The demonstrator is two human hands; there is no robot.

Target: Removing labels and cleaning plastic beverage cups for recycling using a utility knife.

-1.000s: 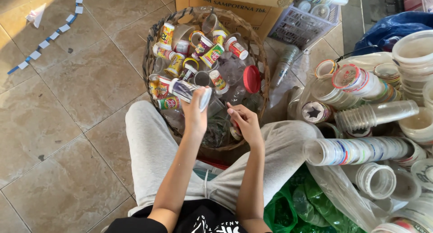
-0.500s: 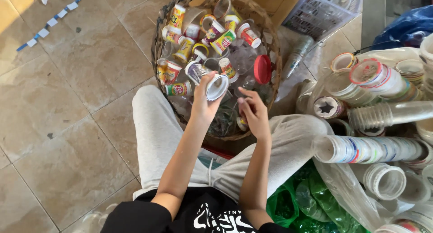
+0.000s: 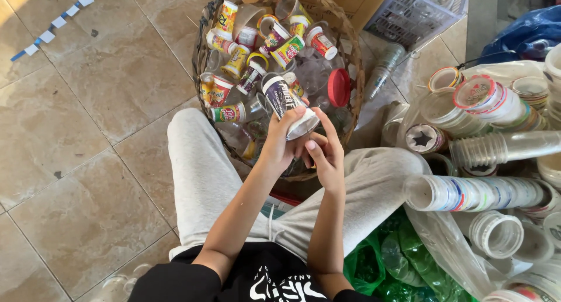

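Right hand has come up to join the left hand; both now pinch the cup just above the basket. A hard pull on its lid could crush it or spill leftovers onto the lap.

— We see bright daylight from the upper right; the stacked cups there glare white.
— We agree. The tiled floor shines softly, shadows stay faint, focus is sharp, and edges bend slightly outward.
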